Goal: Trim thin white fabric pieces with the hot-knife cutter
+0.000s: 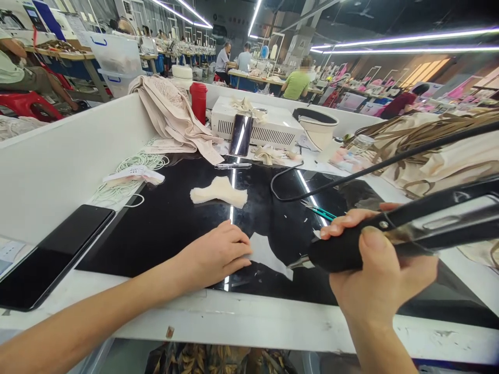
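My left hand lies palm down on the black glossy board, fingers apart, its fingertips at the left edge of a white flat piece. My right hand is wrapped round a black handheld tool with a metal tip. That tip points left and reaches the right end of the white piece; whether it touches is not clear. Beyond my left hand, a cream fluffy curved piece rests on the board. Teal-handled snips lie just past the tool, partly hidden by my right hand.
A dark phone lies at the left, near pale green cord. Behind the board are beige fabric, a red cup, an upright phone and a white box. The tool's black cable crosses the right side.
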`<state>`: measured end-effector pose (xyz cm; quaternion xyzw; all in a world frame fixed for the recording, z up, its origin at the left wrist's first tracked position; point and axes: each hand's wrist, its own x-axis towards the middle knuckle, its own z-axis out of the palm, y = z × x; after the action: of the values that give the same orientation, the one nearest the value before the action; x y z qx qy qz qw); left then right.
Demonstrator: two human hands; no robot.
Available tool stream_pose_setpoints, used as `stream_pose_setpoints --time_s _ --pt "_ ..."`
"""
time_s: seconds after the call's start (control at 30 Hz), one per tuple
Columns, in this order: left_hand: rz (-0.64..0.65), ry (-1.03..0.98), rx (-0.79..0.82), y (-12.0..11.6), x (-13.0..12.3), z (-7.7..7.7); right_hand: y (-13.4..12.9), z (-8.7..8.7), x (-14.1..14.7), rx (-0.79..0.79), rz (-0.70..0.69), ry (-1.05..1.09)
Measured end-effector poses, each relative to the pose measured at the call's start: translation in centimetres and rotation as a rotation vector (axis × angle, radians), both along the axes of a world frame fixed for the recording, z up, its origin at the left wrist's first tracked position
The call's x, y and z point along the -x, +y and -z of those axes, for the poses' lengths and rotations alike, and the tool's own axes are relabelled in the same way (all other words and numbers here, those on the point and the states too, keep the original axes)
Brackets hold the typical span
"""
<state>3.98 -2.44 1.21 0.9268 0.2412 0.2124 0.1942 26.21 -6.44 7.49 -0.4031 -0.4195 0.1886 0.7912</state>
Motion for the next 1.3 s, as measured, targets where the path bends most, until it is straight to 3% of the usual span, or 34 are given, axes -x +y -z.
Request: stream_pose_setpoints --time_s 0.1,0.33,0.57,0.7,0.93,1.3 --pt "0.026 -0.023 -0.006 -0.5 -0.2 0.0 0.4 -0.3 0.5 0.001 0.030 0.031" --pt "0.050 -0.015 0.032 -0.5 -0.2 -0.2 -0.2 -0.4 2.7 -0.027 -0.091 0.041" --pt "0.041 0.008 -0.001 -0.6 0.0 -0.2 -0.3 -1.2 3.0 -0.030 0.081 -0.006" --pt "0.041 0.005 -0.025 -0.7 0.0 -0.3 -0.1 -1.4 3.1 -0.013 -0.033 0.078" --pt "0.048 0.019 -0.037 -0.7 0.2 -0.3 -0.2 -0.1 3.5 -0.048 -0.160 0.009" --pt "0.035 0.038 -0.033 -0.9 0.1 -0.6 -0.1 0.7 3.3 -0.033 -0.150 -0.050"
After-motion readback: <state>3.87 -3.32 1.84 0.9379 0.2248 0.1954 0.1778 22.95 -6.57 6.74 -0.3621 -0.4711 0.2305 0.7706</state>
